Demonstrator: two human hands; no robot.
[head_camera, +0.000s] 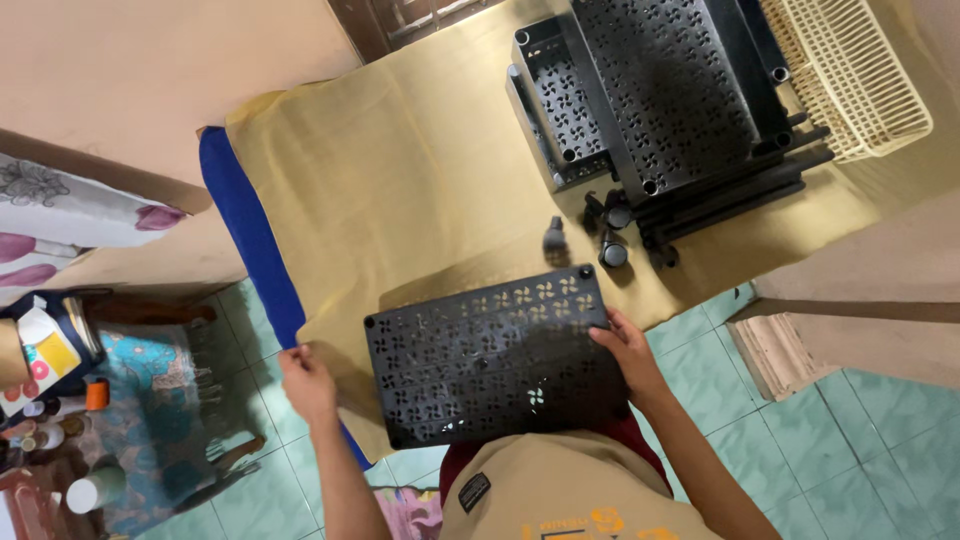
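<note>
A black perforated plastic shelf panel (490, 355) lies flat on a yellow cloth (400, 190), close to my body. My right hand (628, 347) grips the panel's right edge. My left hand (306, 378) rests on the near left edge of the yellow cloth, its fingers curled on the fabric, apart from the panel. Just beyond the panel lie several small black caster wheels (608, 232).
A stack of black perforated shelf panels (660, 90) and black poles (740, 195) sits at the far right, beside a cream plastic basket (855, 70). A blue cloth (245, 235) shows under the yellow one. Left stands a small table with bottles and containers (60, 400). The floor is green tile.
</note>
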